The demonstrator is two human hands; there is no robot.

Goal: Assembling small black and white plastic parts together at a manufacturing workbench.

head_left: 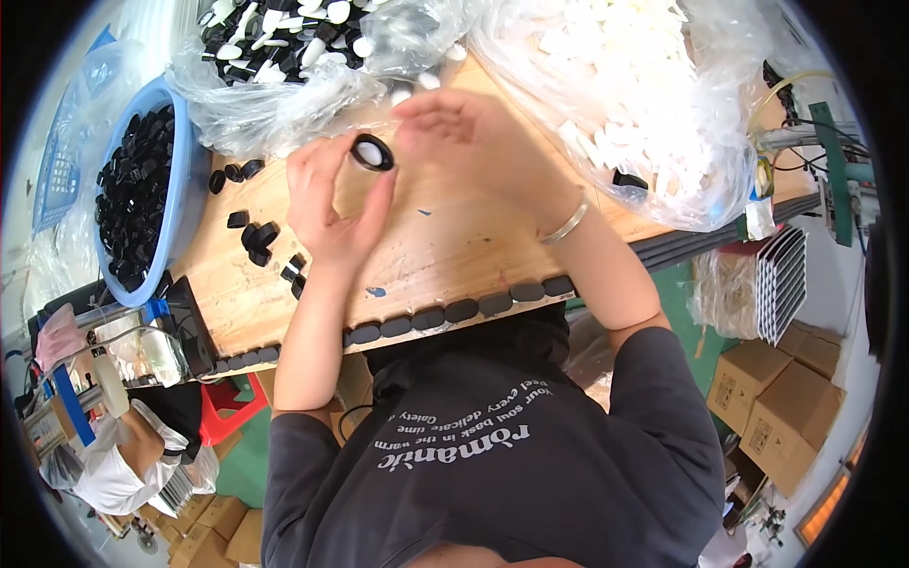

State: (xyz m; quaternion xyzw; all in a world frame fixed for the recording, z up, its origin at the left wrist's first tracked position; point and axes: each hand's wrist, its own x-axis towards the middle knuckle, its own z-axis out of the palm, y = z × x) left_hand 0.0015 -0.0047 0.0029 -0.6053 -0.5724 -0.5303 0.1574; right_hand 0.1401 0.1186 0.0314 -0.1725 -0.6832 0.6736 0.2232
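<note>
Between the thumb and fingers of my left hand (331, 194) is a round black cap (372, 152) with a white inside, tilted toward me above the wooden table. My right hand (445, 128) hovers just right of the cap, apart from it. It is blurred by motion, its fingers look stretched out, and I see nothing in it. Several loose black caps (258, 237) lie on the table to the left of my left wrist. Beyond my hands, a clear plastic bag (275, 109) holds mixed black and white pieces.
A blue basin (192, 185) full of black caps stands at the left. Another clear bag (724, 194) with many white pieces covers the far right. Dark padding (429, 317) lines the table's near edge. Cartons (781, 417) sit low on the right; another person (128, 464) is at lower left.
</note>
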